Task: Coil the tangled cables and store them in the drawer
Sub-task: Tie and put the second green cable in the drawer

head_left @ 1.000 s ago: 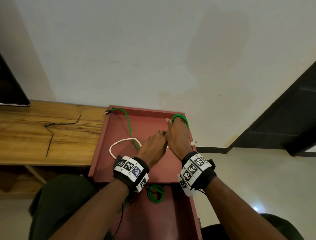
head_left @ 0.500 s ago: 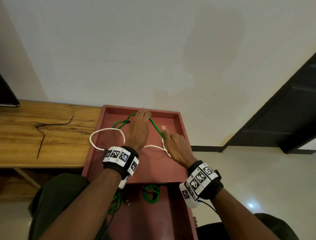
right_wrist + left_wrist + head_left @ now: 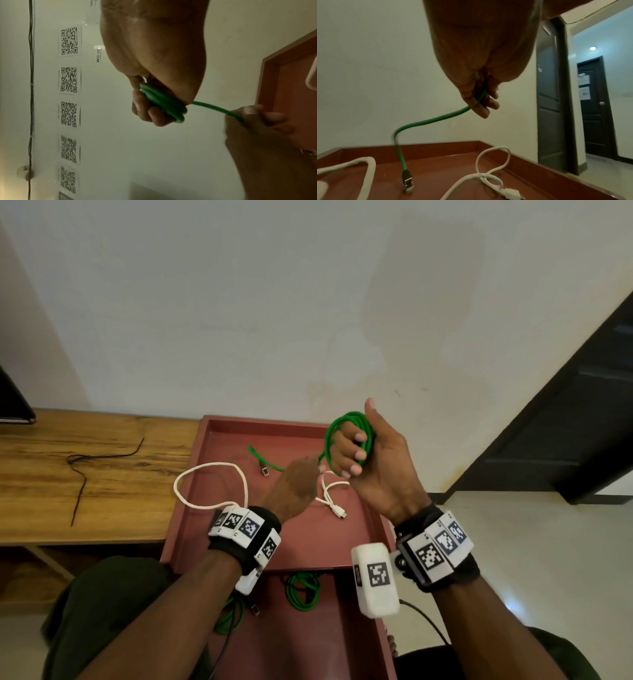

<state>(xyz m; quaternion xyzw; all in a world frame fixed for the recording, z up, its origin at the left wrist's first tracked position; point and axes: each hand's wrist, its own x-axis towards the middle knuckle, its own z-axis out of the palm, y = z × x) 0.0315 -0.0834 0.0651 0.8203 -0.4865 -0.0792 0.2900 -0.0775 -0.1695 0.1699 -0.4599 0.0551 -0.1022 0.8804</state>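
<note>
Several loops of the green network cable [image 3: 347,440] already sit gathered in the right hand [image 3: 373,470], whose fingers curl round the bundle above the far right corner of the red tray [image 3: 270,549]. The left hand [image 3: 296,486] pinches the free run of that cable just beside the coil, its tail drooping to the metal plug [image 3: 407,182] resting on the tray floor. So the coiling step looks nearly finished; next, I judge, the left grip must feed the last length round and tuck the plug. A white USB cable [image 3: 212,487] lies loose on the tray, uncoiled, and coiled green cables [image 3: 303,590] lie in the open drawer [image 3: 308,645] below.
</note>
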